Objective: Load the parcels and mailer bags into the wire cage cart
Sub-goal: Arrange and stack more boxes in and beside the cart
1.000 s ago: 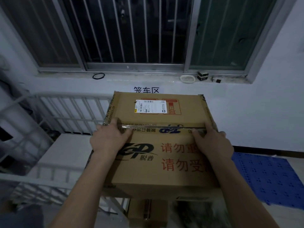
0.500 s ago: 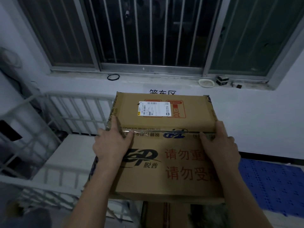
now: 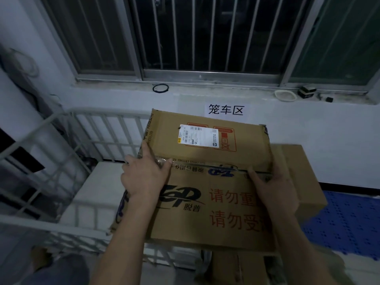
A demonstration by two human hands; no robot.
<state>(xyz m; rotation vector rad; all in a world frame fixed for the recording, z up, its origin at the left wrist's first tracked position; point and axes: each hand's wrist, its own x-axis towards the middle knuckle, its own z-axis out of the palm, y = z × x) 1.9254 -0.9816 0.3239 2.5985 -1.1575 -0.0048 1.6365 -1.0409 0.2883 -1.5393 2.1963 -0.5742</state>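
Change: carton (image 3: 205,192) has gone toward 1 o'clock and sits lower in view; wall sign (image 3: 225,109) is now uncovered, and a second carton (image 3: 302,173) shows under its 3 o'clock side.
Left hand (image 3: 144,177): lies on the carton top at its 9 o'clock edge, index finger straight toward 12, thumb on the taped seam; pressing, not wrapped.
Right hand (image 3: 273,190): thumb on the seam, other fingers drop over the 3 o'clock edge out of sight; cannot tell whether they curl under.
Carton: between both hands, label side toward 12, seam running 9 to 3; top looks near square, so the long axis is unclear.
Wire cage cart (image 3: 102,115): rails at 9 to 11 o'clock; its bare white floor (image 3: 98,188) lies just beside the carton at 9.
Key relation: free floor is at 9 o'clock, so the left hand is nearer; probably the carton is being squared on the second one.
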